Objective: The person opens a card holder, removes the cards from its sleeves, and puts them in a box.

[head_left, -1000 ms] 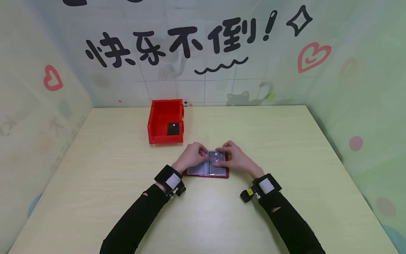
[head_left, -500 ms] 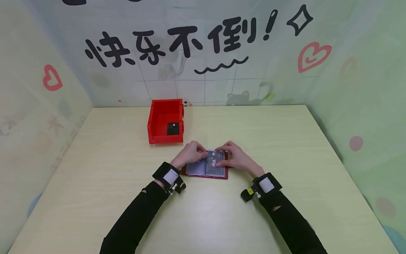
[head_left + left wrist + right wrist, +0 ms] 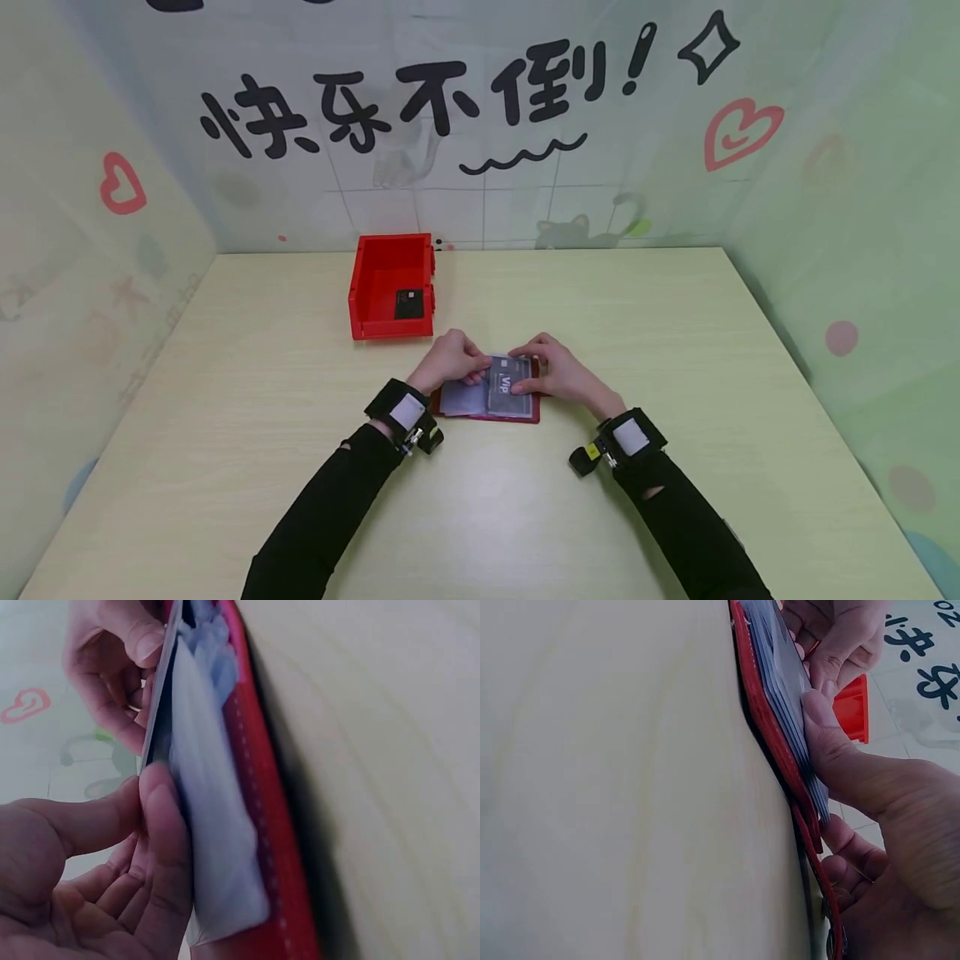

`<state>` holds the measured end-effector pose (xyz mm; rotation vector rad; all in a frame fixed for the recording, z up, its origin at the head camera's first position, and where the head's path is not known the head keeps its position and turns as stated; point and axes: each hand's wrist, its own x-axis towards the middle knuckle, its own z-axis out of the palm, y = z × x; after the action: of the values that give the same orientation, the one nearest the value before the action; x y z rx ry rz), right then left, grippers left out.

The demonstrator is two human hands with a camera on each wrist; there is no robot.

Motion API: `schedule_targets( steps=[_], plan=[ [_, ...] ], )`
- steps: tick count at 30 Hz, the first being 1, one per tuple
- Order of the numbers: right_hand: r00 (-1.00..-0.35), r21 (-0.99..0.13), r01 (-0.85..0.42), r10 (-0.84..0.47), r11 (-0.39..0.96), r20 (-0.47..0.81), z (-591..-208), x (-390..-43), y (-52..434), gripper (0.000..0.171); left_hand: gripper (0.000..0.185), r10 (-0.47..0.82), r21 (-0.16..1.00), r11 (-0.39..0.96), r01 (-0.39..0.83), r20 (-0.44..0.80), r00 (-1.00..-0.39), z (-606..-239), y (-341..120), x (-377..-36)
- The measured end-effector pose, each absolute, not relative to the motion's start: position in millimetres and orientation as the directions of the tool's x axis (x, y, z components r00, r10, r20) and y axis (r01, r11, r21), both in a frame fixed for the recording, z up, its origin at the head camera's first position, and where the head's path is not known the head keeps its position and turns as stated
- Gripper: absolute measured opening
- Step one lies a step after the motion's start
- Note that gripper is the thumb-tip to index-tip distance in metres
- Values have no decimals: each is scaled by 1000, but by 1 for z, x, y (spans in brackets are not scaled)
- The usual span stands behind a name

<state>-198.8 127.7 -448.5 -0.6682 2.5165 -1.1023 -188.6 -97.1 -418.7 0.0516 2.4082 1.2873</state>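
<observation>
A red card holder (image 3: 536, 410) lies spread on the table, its clear plastic sleeves (image 3: 462, 400) showing. On its right side is a grey card (image 3: 504, 402) marked "Vip"; whether it sits fully inside a sleeve I cannot tell. My left hand (image 3: 453, 360) pinches the card's inner edge between thumb and forefinger, clearest in the left wrist view, where loose sleeves (image 3: 214, 817) stand beside the fingers. My right hand (image 3: 557, 372) grips the holder's right side, thumb over the card and fingers at the far edge. From the right wrist view, the sleeves (image 3: 784, 697) form a layered stack.
Behind and left of the holder stands a red open bin (image 3: 392, 260) with a black card (image 3: 409, 304) inside. The pale wooden table (image 3: 480, 517) meets a printed backdrop (image 3: 480, 208) at the back and sides.
The "Vip" lettering has come into fuller view and the card sits slightly further left. My left hand has shifted a little toward the back; the right hand stays nearly in place.
</observation>
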Motion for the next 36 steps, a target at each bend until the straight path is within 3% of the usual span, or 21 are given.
schedule_targets(
  steps=[8,22,30,36],
  plan=[
    [-840,-745,-299,-535,596,-91,-450,-199,128,55,27,182,826,451,-337,-455,-872,-414,-103,-186],
    [-839,-745,-302,-536,595,-88,-450,-199,128,55,27,171,819,464,-337,-457,-873,-414,-101,-180],
    [-837,-746,-312,-541,588,-76,-451,-199,129,56,35,160,819,404,-407,-501,-850,-411,-104,-177],
    [-835,-751,-313,-546,581,-74,-450,-197,129,56,40,171,840,380,-388,-476,-863,-414,-106,-173]
  ],
)
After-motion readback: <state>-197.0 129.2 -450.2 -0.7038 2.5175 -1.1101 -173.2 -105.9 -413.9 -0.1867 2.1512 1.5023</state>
